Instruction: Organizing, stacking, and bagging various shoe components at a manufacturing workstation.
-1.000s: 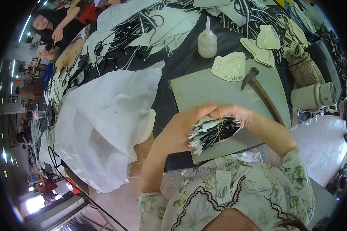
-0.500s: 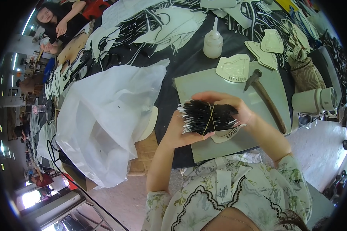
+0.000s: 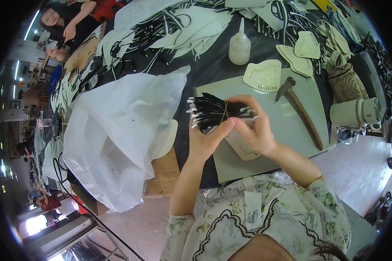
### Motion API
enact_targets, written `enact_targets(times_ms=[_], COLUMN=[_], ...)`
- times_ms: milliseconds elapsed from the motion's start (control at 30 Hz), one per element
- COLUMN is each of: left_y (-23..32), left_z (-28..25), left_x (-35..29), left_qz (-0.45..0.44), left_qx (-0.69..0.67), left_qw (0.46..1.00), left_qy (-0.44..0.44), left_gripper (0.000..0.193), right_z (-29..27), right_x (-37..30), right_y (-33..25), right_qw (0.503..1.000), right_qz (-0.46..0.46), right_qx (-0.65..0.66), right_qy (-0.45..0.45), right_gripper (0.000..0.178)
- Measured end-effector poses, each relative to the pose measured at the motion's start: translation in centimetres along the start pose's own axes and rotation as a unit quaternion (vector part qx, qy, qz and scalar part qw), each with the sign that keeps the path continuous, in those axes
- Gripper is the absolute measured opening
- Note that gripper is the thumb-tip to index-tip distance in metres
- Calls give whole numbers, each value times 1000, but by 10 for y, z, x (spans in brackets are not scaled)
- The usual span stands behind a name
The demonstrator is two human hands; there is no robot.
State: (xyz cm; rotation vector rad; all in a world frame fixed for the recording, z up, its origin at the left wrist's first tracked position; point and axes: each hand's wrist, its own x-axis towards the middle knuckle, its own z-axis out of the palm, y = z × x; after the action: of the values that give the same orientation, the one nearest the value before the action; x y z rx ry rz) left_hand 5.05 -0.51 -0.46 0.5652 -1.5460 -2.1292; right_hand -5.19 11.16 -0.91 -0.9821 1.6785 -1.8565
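Observation:
A thick bundle of black strips with white ends (image 3: pixel 211 108) is held up between my two hands, with a thin yellow rubber band (image 3: pixel 225 111) around its middle. My left hand (image 3: pixel 204 141) grips its left and near side. My right hand (image 3: pixel 258 130) wraps its right end, and both thumbs meet at the near edge. Below them lies a pale-green board (image 3: pixel 231 172), on it a cream, flat shaped piece (image 3: pixel 241 150), partly hidden by my hands. A hammer (image 3: pixel 304 111) with a wooden handle rests on the board's right side.
A crumpled white plastic bag (image 3: pixel 109 126) spreads on the left. Behind the board stand a nozzle bottle (image 3: pixel 239 50) and cream shaped pieces (image 3: pixel 262 76). A lidded cup (image 3: pixel 350 114) is at right. White pieces with black straps (image 3: pixel 196 30) pile up at the back. Another person (image 3: pixel 69 21) sits far left.
The bundle has moved up and left and tilted in my hands. My thumbs have come together at its near edge, and more of the cream piece below shows.

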Motion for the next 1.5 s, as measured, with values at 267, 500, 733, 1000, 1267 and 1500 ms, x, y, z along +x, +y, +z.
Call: enact_targets(times_ms=[267,500,733,1000,1267,1500], left_y=[-4,-8,-21,-19,-25,-7], left_z=[12,9,-5,3,15,13], left_x=[-7,-7,-5,-13,-1,-3], left_qz=[44,-5,8,333,448,385], left_qx=[66,-94,-26,340,526,462], left_qw=[995,990,992,871,696,788], left_qy=[58,105,124,121,193,135], left_gripper=[35,38,48,27,19,18], right_z=[10,7,-2,-10,8,7], right_x=[5,5,11,21,14,10], right_y=[-8,2,-10,-5,-5,-9], right_qw=[985,997,995,858,918,923], right_qz=[87,39,78,318,223,199], right_qx=[139,44,54,401,306,297], right_qy=[53,44,-17,51,117,144], right_gripper=[26,30,42,42,43,54])
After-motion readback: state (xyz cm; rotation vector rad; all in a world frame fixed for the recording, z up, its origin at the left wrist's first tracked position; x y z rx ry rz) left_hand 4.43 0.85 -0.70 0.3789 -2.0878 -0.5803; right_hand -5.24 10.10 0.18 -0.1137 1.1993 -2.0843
